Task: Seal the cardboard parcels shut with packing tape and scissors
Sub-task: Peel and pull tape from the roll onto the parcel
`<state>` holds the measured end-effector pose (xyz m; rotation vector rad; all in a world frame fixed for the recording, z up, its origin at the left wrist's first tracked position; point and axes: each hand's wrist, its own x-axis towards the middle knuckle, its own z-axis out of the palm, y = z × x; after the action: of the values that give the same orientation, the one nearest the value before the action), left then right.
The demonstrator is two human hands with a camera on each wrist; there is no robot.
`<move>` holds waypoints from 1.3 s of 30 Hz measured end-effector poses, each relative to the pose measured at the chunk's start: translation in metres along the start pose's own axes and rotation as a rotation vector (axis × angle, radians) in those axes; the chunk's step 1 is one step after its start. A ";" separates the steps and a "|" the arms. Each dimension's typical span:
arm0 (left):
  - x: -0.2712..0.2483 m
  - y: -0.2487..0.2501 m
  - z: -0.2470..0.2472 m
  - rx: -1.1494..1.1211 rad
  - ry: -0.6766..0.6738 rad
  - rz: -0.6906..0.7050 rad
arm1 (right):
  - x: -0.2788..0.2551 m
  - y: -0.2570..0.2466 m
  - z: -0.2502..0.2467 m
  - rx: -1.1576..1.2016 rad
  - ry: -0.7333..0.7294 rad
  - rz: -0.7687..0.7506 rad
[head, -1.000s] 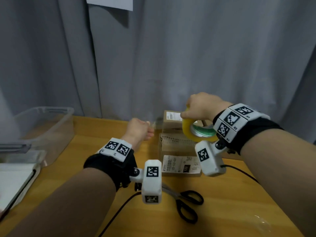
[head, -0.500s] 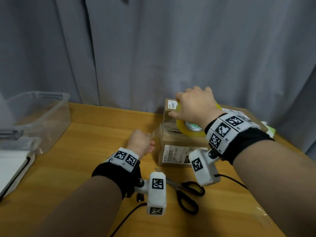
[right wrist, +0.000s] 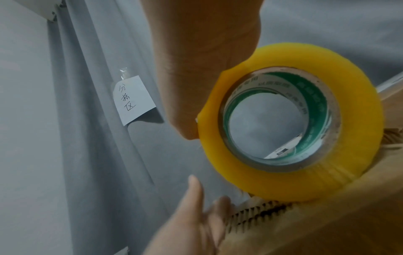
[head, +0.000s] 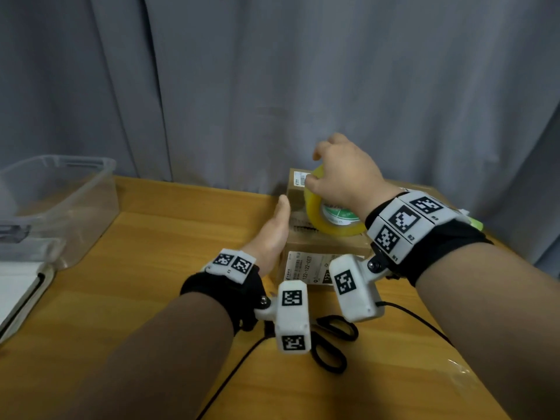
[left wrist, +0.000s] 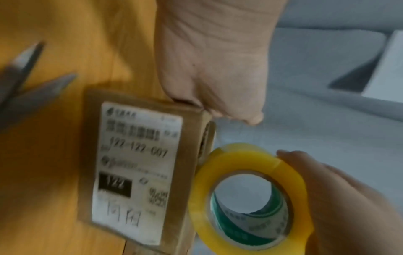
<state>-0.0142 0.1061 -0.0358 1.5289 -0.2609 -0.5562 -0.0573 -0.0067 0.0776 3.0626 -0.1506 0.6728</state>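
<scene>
A brown cardboard parcel (head: 327, 247) with a white label stands on the wooden table; a second labelled parcel (head: 295, 180) stands behind it. My right hand (head: 342, 177) grips a yellow tape roll (head: 321, 219), which rests tilted on the parcel's top. In the right wrist view the tape roll (right wrist: 283, 179) touches the parcel's (right wrist: 327, 224) serrated top edge. My left hand (head: 272, 234) presses flat against the parcel's left side with straight fingers (right wrist: 194, 189). Black-handled scissors (head: 333, 350) lie in front of the parcel, partly hidden by the wrist cameras; their blades (left wrist: 28, 82) are spread.
A clear plastic bin (head: 60, 189) stands at the left, with a white notebook (head: 18, 286) before it. A grey curtain hangs close behind the table. A black cable (head: 418, 316) runs along the right, and a clear scrap (head: 460, 368) lies near the front right.
My right hand brought the roll down onto the parcel's top and tilted it. My left hand dropped, opened from a fist and now lies flat against the parcel's side.
</scene>
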 end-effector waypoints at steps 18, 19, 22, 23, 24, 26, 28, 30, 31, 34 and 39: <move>0.017 0.031 -0.031 1.067 -0.324 0.240 | -0.007 0.067 0.006 0.855 -0.055 0.373; 0.016 0.032 -0.034 1.055 -0.324 0.237 | -0.006 0.063 0.010 0.872 -0.036 0.359; 0.013 0.033 -0.041 1.044 -0.319 0.246 | 0.006 0.045 0.007 0.752 -0.026 0.284; 0.012 0.033 -0.042 1.043 -0.312 0.245 | 0.010 0.040 0.002 0.685 -0.041 0.260; 0.013 0.032 -0.043 1.042 -0.307 0.244 | 0.013 0.037 -0.004 0.629 -0.057 0.248; 0.014 0.030 -0.045 1.044 -0.308 0.234 | 0.015 0.041 -0.018 0.514 -0.079 0.244; 0.013 0.030 -0.049 1.024 -0.315 0.215 | 0.010 0.056 -0.027 0.275 -0.134 0.244; 0.013 0.030 -0.050 1.008 -0.330 0.204 | 0.000 0.076 -0.023 0.096 -0.225 0.277; 0.013 0.030 -0.049 1.012 -0.333 0.205 | -0.007 0.083 -0.018 0.080 -0.262 0.302; 0.013 0.031 -0.045 1.029 -0.327 0.214 | -0.018 0.091 -0.007 0.174 -0.289 0.350; 0.014 0.034 -0.045 1.059 -0.320 0.197 | -0.016 0.090 -0.008 0.176 -0.347 0.357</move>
<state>0.0260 0.1367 -0.0074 2.3800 -1.0665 -0.5237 -0.0835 -0.0950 0.0770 3.3285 -0.6857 0.1503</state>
